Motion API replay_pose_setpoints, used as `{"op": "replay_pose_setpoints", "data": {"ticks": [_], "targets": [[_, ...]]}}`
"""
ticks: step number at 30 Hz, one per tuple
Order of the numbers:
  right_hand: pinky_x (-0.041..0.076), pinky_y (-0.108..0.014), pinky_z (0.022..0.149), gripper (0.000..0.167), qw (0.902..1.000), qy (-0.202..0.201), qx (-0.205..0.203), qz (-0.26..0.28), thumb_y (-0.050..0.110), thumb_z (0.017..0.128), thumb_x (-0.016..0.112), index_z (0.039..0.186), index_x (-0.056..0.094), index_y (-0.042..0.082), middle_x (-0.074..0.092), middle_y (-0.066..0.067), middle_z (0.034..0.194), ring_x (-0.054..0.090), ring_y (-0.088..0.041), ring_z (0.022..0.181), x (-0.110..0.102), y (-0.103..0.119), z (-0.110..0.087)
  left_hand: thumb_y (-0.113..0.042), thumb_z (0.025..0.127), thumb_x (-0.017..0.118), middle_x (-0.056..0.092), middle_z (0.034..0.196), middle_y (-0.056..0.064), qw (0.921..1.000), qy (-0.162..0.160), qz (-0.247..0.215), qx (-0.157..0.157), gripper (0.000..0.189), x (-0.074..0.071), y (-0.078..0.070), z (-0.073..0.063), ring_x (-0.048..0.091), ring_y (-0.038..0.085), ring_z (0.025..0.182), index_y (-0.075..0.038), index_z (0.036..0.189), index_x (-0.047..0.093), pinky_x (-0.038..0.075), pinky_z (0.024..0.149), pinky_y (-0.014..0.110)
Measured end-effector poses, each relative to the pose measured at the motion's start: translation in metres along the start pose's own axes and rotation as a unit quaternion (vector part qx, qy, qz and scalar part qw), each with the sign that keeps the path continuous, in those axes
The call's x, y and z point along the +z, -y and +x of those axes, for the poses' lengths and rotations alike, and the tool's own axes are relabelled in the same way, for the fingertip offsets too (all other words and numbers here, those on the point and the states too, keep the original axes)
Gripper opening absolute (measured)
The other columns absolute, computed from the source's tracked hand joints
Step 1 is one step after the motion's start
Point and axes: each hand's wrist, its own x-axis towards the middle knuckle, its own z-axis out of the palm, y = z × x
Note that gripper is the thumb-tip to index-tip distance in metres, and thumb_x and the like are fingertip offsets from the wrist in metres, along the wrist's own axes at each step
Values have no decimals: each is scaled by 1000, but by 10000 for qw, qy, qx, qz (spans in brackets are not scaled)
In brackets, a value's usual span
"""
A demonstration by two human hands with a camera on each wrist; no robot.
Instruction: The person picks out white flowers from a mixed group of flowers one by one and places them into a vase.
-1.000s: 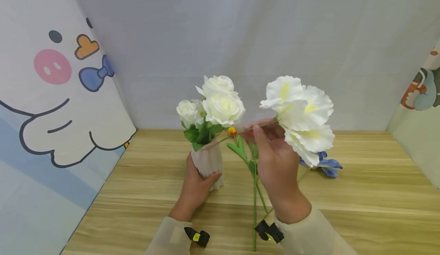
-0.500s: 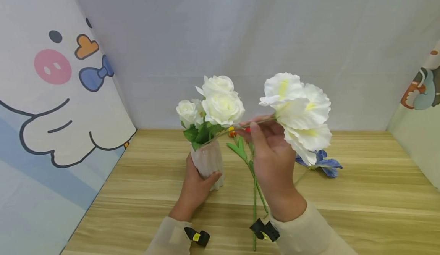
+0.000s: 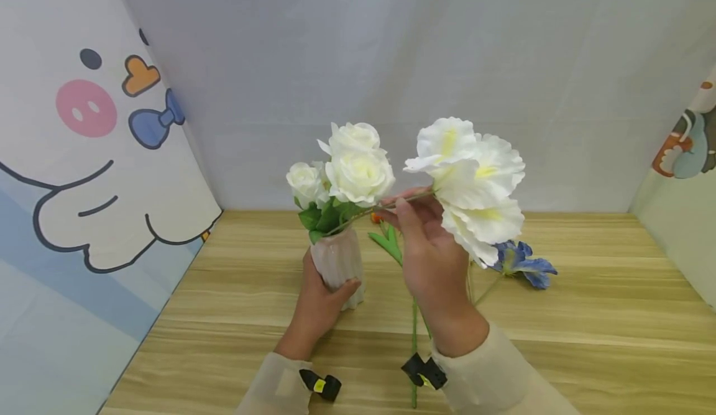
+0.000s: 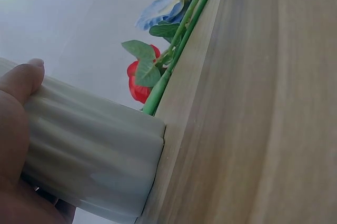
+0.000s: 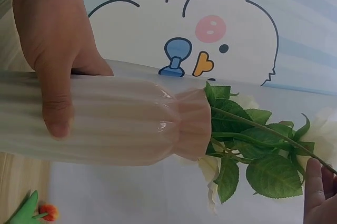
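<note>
My left hand [image 3: 320, 300] grips a white fluted vase [image 3: 338, 259] low on its body, thumb across the front. The vase stands upright on the table, its base on the wood in the left wrist view. White roses [image 3: 360, 169] with green leaves [image 5: 274, 175] rise from its mouth. With thumb and fingers my right hand [image 3: 439, 272] pinches the thin stem [image 5: 263, 128] of a large white ruffled flower [image 3: 475, 185] with yellow centres. That stem slants down into the vase's mouth among the rose leaves. The flower head leans right, above the hand.
On the wooden table [image 3: 224, 315], right of the vase, lie a blue flower [image 3: 528, 266], an orange tulip [image 5: 48, 212] with green leaves, and a red flower [image 4: 139, 84], partly hidden. A grey cloth backdrop [image 3: 391, 61] stands behind; a cartoon-printed panel [image 3: 100, 173] borders the left.
My right hand has moved left towards the vase, bringing the white ruffled flower closer to the roses. The left hand and the vase have stayed in place.
</note>
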Motion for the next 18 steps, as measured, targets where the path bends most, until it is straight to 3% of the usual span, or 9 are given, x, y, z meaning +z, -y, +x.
{"op": "replay_pose_setpoints", "data": {"ticks": [2,6,9,10,13,16,17,18], "targets": [[56,-44,90,11,9988,98,-171,-458,-5,104,53,114,56,-8,62,-19,108,69,-29,101,0,-1,0,-11,89,81,44,136,18,10000,5,-3,-4,97,0,0,0,50,33,118,-11,158,13,40,100,52],[56,-35,90,15,9850,309,-635,-1573,-1,105,55,112,62,-12,67,-16,110,71,-20,100,2,-3,0,-13,90,81,44,137,18,10000,12,27,-30,96,-1,3,0,50,34,118,-11,158,14,40,100,53],[56,-32,87,14,9736,453,-939,-2030,-2,104,57,113,63,-10,70,-14,105,73,-19,95,5,-7,0,-14,90,81,44,136,19,10000,-2,51,-28,97,-1,3,1,51,34,117,-10,159,13,41,99,53],[58,-35,83,14,9742,540,-1012,-1943,-3,103,58,115,60,-9,70,-15,103,74,-23,91,7,-8,1,-14,89,81,44,136,19,10000,-11,41,-21,97,-1,3,0,51,35,116,-10,158,14,42,98,53],[59,-34,80,14,9675,670,-1045,-2204,-6,101,59,114,62,-9,72,-17,97,75,-27,86,12,-16,1,-14,89,81,46,133,21,10000,-47,78,14,96,-1,3,0,53,34,113,-7,158,14,43,95,52],[58,-35,81,10,9560,846,-813,-2689,-2,102,59,106,67,-6,72,-15,96,74,-26,90,15,-24,-1,-13,90,80,45,132,21,10000,-46,69,22,95,-1,4,0,53,34,111,-6,158,14,44,94,51],[58,-35,82,10,9568,885,-691,-2683,-2,102,59,105,68,-6,72,-15,97,73,-27,91,16,-26,-2,-14,90,80,45,132,21,10000,-41,59,35,95,-1,4,0,53,34,110,-7,158,14,44,94,51],[58,-36,81,11,9484,933,-642,-2960,0,102,60,102,70,-4,72,-13,96,72,-26,91,17,-28,-3,-14,90,80,45,132,21,10000,-27,32,52,95,-1,5,0,53,34,110,-8,158,14,44,94,51]]}}
